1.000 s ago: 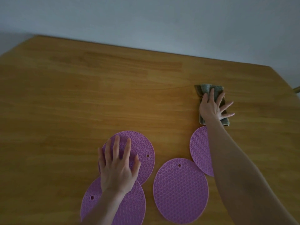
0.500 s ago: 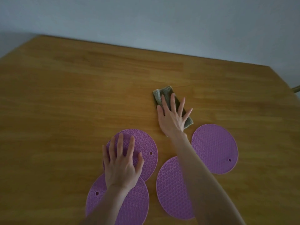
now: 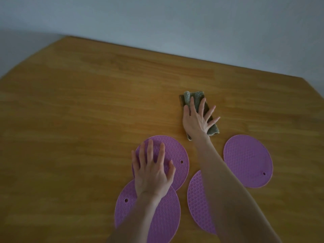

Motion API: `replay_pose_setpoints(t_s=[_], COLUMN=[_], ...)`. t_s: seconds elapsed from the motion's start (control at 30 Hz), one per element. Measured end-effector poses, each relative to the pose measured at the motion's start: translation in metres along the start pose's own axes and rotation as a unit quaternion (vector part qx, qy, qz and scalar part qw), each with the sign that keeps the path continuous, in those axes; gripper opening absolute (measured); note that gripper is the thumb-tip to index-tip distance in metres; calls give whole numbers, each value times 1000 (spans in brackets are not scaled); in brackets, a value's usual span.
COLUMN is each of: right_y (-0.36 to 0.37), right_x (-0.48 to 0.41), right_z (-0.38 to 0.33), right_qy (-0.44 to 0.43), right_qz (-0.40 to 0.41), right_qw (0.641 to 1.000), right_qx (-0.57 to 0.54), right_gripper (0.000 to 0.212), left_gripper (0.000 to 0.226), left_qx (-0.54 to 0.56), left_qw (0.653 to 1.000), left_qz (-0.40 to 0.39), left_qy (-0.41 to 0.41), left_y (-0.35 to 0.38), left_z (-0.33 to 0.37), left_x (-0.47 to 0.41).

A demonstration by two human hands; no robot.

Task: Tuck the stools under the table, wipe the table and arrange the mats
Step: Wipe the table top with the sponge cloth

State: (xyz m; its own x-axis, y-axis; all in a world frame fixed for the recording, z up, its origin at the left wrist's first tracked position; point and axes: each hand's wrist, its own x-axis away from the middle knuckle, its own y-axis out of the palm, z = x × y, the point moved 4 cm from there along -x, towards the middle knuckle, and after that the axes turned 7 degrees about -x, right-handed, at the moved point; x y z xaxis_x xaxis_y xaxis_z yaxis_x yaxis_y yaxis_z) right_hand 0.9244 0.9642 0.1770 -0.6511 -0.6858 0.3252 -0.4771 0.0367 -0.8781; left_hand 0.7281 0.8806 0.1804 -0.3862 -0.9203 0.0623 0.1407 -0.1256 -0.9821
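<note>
Head | folded grey-green cloth (image 3: 195, 100) under spread right fingers (image 3: 201, 107) | left fingers (image 3: 150, 150) flat on mat (image 3: 177, 152)

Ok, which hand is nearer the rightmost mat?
Right. The right hand presses the cloth just up-left of the rightmost mat; the left hand rests on overlapping mats further left.

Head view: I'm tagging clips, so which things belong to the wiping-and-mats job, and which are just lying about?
Job: table, grey cloth under right hand, four purple mats, left hand on one.
Just there: grey wall behind.
</note>
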Motion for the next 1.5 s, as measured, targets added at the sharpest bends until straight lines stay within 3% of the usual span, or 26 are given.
replay_pose_setpoints(t_s=[0.13, 0.27, 0.43, 0.57, 0.73, 1.07, 1.33, 1.5], right_y=[19, 29, 40, 61, 95, 159, 148, 164], right_x=[18, 28, 41, 62, 99, 196, 182, 235], right_z=[-36, -59, -77, -112, -165, -242, -223, -214], right_qy=[-34, -37, -23, -63, -120, -266, -205, -231], right_qz=[-28, -48, -56, -63, -81, -111, -87, -98], right_qw=[999, 998, 998, 996, 989, 954, 971, 965], right_qx=[-7, -11, -7, 3, 28, 80, 81, 77], right_gripper=[52, 53, 54, 53, 53, 52, 53, 53], left_gripper=[54, 43, 52, 61, 69, 78, 77, 67], left_qx=[81, 242, 115, 8, -37, -42, -34, 67], left_qw=[996, 964, 982, 987, 983, 979, 980, 977], left_qz=[20, 53, 92, 52, 17, -34, -44, 3], left_qy=[-28, -98, -122, -152, -178, -196, -193, -202], left_y=[-9, -26, -32, -35, -46, -45, -47, -53], left_z=[-2, -21, -114, -207, -272, -294, -297, -303], left_x=[0, 2, 14, 35, 60, 65, 61, 66])
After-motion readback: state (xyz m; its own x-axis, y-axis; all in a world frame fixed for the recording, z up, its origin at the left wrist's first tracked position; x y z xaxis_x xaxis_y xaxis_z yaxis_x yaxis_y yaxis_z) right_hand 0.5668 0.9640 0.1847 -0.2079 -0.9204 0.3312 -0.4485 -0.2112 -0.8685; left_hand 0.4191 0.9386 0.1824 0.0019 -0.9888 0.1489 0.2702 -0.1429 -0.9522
